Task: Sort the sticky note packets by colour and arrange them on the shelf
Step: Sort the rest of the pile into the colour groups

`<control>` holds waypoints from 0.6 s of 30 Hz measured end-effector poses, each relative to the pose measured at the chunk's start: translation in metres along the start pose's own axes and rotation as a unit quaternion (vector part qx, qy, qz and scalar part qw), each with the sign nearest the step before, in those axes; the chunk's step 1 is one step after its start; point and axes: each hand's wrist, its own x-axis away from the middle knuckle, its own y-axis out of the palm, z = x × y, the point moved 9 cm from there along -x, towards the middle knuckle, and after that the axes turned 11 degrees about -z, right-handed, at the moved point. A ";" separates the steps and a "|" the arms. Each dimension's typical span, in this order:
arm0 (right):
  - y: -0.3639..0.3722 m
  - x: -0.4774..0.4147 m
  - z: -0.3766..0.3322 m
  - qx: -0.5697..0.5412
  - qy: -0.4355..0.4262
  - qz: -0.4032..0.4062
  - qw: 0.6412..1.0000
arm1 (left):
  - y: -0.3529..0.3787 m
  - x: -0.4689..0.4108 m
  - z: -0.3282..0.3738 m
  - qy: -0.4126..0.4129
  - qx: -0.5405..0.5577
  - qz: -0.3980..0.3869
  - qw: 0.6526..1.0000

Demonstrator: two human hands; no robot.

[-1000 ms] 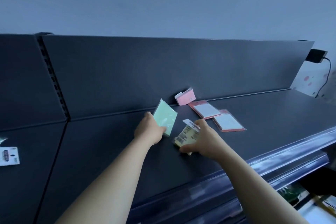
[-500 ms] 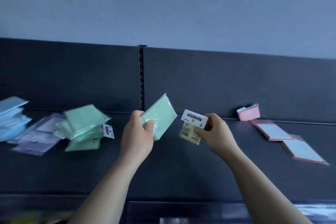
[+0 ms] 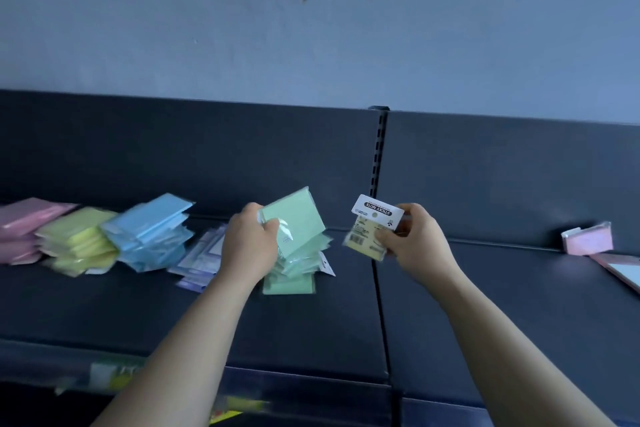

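Observation:
My left hand (image 3: 247,246) grips a green sticky note packet (image 3: 298,218), tilted just above the green pile (image 3: 294,279) on the dark shelf (image 3: 311,329). My right hand (image 3: 414,241) pinches a yellow packet (image 3: 369,236) with a white "STICKY NOTE" header, held in the air to the right of the green pile. Further left lie sorted piles: purple (image 3: 201,260), blue (image 3: 152,236), yellow (image 3: 79,241) and pink (image 3: 24,229).
A pink packet (image 3: 587,239) leans against the shelf's back panel at far right, with a pink-framed flat packet (image 3: 620,269) beside it. A slotted upright (image 3: 379,152) divides the back panel. The shelf's front edge (image 3: 311,381) carries blurred labels.
My view has swung left, bringing the sorted piles into sight. Both hands carried their packets leftwards, and the green packet now hangs over the green pile.

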 end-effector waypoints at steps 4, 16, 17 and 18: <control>0.017 0.001 -0.011 -0.008 0.013 0.019 1.000 | 0.002 -0.026 -0.021 -0.026 -0.027 -0.056 0.998; 0.055 0.005 -0.032 -0.031 0.002 0.018 0.999 | -0.021 -0.015 -0.040 0.006 -0.071 -0.067 0.995; 0.060 0.003 -0.036 -0.039 -0.004 0.009 0.999 | -0.029 -0.010 -0.040 0.009 -0.066 -0.053 0.996; 0.066 0.001 -0.041 -0.048 -0.011 0.000 0.999 | -0.037 -0.004 -0.040 0.017 -0.055 -0.040 0.998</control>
